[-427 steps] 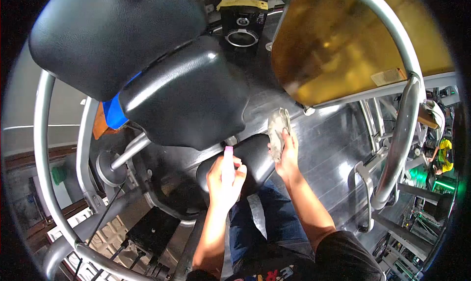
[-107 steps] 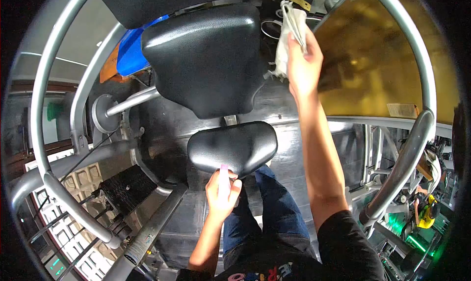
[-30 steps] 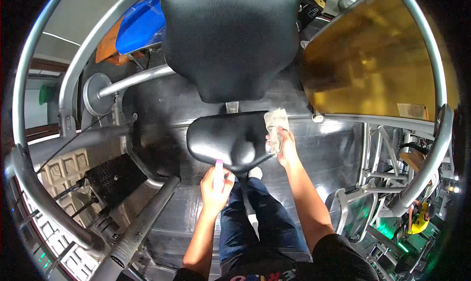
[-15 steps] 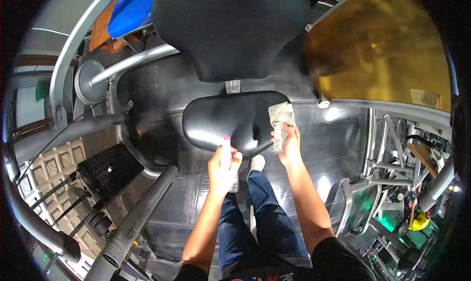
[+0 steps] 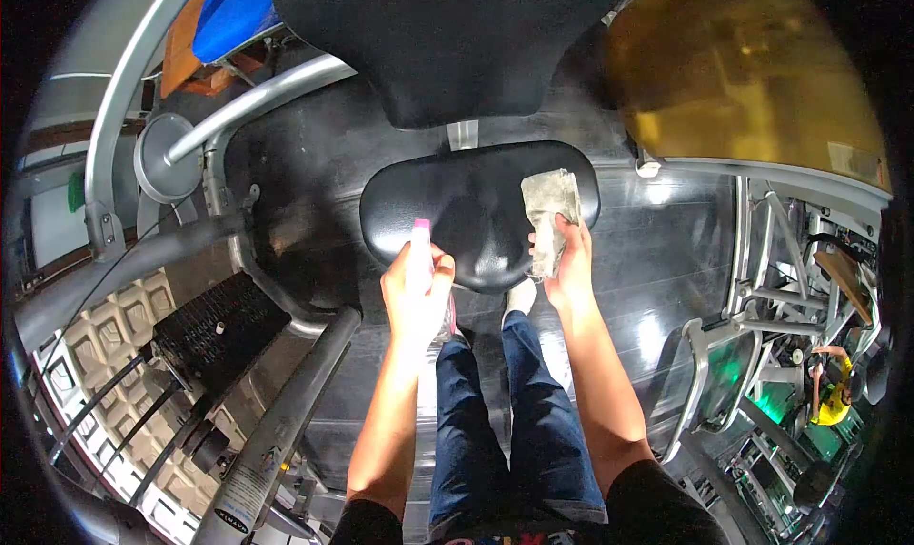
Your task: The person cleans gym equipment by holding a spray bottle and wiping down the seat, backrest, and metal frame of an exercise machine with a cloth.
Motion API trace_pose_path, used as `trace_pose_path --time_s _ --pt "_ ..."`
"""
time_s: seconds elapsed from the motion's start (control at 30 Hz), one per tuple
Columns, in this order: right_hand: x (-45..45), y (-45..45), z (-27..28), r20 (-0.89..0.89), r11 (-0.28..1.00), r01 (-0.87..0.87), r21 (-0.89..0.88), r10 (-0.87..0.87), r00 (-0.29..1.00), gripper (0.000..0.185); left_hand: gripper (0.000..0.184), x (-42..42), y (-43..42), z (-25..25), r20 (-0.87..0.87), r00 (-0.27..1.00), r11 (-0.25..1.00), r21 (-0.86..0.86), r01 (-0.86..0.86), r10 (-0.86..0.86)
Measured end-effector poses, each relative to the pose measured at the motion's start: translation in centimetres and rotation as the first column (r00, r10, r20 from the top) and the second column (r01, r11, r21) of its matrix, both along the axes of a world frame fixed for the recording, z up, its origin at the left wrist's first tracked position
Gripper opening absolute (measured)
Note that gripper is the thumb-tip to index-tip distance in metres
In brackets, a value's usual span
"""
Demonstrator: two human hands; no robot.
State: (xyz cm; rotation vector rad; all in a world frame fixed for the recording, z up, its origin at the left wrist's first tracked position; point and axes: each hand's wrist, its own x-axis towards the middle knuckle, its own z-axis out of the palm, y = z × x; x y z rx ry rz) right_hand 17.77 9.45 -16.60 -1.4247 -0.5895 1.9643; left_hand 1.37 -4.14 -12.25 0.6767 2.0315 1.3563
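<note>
My left hand (image 5: 416, 293) is closed round what looks like a spray bottle (image 5: 422, 236), with a white head and a pink tip pointing away from me. Part of a clear body shows below the fingers; the rest is hidden. My right hand (image 5: 573, 269) grips a crumpled greyish-white cloth (image 5: 552, 198), whose upper part spreads beyond the fingers. Both hands are over the near edge of a shiny black padded seat (image 5: 457, 178). From this view I cannot tell whether the cloth touches it. Behind the seat rises a black padded backrest (image 5: 438, 50).
Grey metal tubes (image 5: 295, 393) and a dark weight stack (image 5: 219, 340) stand at the left. An amber panel (image 5: 743, 69) fills the upper right. Farther right, a person in yellow (image 5: 834, 402) is among other gym machines. My legs are below the seat.
The seat and backrest sit higher in view as the camera has shifted. My left hand with the bottle has moved up and left. The cloth stays in my right hand.
</note>
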Motion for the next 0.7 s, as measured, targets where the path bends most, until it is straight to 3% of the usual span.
trace_pose_path --time_s 0.1,0.2,0.53,0.6,0.7 --pt "-0.2 0.1 -0.1 -0.018 1.0 0.002 0.0 -0.002 1.0 0.029 0.009 0.4 0.5 0.5 -0.112 0.992 0.998 -0.002 0.061 -0.061" --pt "-0.1 0.7 -0.4 -0.041 1.0 -0.003 0.022 0.004 0.999 0.027 0.009 1.2 1.0 1.6 -0.241 0.942 0.972 -0.016 0.235 -0.232" --pt "-4.0 6.5 -2.3 -0.024 0.997 0.072 -0.01 -0.072 0.997 0.022 0.013 3.0 -0.1 2.7 -0.152 0.972 0.983 0.012 0.184 -0.18" --pt "-7.1 8.2 -2.9 -0.048 0.987 0.067 0.144 -0.061 0.997 0.023 0.014 3.3 -0.3 2.8 -0.164 0.967 0.98 -0.005 0.198 -0.196" --pt "-12.0 10.6 -2.4 0.012 0.933 0.223 0.282 -0.236 0.972 0.024 0.016 4.0 -0.9 2.5 -0.117 0.964 0.971 0.016 0.241 -0.237"
